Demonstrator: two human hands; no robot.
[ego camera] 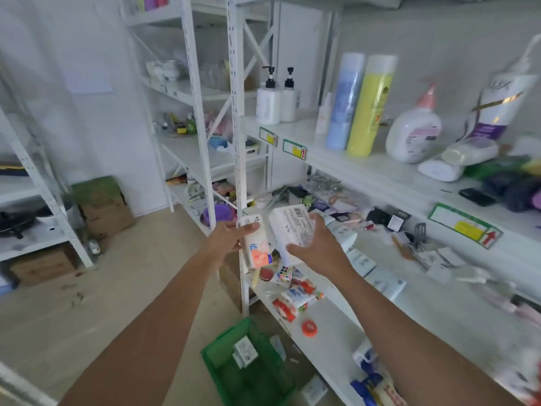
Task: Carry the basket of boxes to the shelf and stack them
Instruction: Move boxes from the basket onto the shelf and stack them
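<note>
My left hand [231, 237] grips a white box with an orange and blue print [256, 244], held upright beside the shelf post. To its right, my right hand [314, 247] holds a larger white box with a barcode [289, 227], tilted. Both boxes hover over the front left corner of the white lower shelf [330, 320]. The green basket [248, 367] rests on the floor below my arms, with a small white box [245, 351] or two lying inside it.
The lower shelf carries small clutter: a puzzle cube [284, 273], red-and-white packets [295, 297], an orange tape roll [309, 328]. The upper shelf holds pump bottles [268, 102] and tall cans [370, 106]. A white upright post [238, 142] stands just left of the boxes. Cardboard boxes [105, 212] stand by the wall.
</note>
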